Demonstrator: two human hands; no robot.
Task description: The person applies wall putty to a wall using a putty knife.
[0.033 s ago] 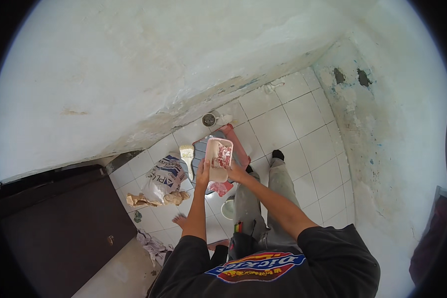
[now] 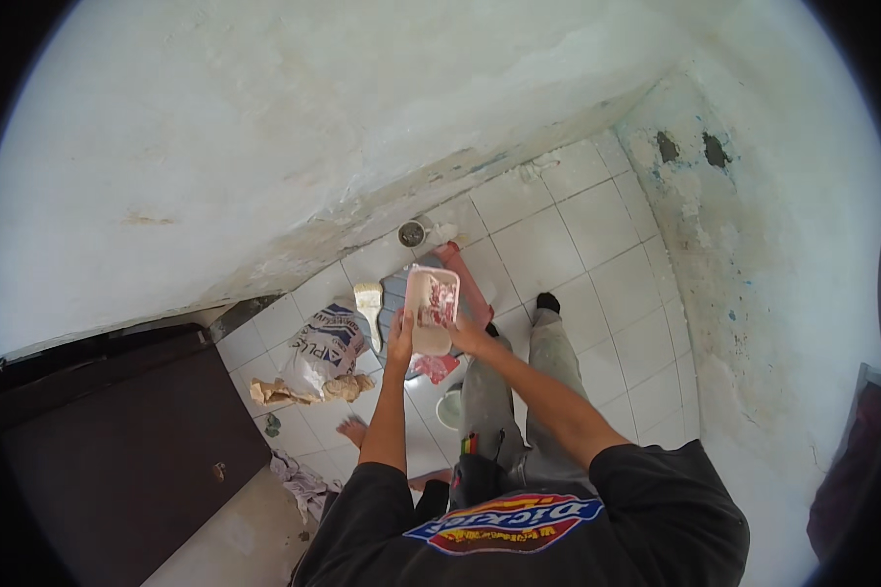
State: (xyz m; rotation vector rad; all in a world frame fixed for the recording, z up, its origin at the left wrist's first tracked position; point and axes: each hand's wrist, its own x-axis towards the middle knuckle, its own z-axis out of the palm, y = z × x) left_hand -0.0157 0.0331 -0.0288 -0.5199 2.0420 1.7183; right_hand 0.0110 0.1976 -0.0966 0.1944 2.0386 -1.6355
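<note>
Near the middle of the frame, both hands hold a pale, shallow rectangular tray (image 2: 429, 311) in the air. The left hand (image 2: 400, 340) grips its left edge and the right hand (image 2: 470, 338) grips its lower right side; the grip of each is closed on the rim. The tray has rounded corners and looks like plastic, its inside smeared with patchy red and whitish residue, so it appears used and not cleaned out.

The walls look only partly covered. The large wall (image 2: 215, 127) across the upper left carries a smooth, cloudy off-white coat with a brownish scuff, while its lower band is rough and flaking. On the side wall (image 2: 744, 254) at the right, two dark ragged gaps and bluish flecks appear unfilled.

Left of the tray lies a broad flat brush (image 2: 369, 301) with cream bristles and a pale handle, in neither hand. Below the tray is a blue-grey ridged panel (image 2: 393, 293), with a long pinkish-red plastic piece (image 2: 472, 292) along its right. A round cup (image 2: 412, 234) with dark contents stands above on glossy square floor tiles (image 2: 538, 245). At centre left slumps a crinkled white sack (image 2: 323, 347) with blue print, torn brown paper (image 2: 347, 388) at its lower end.
</note>
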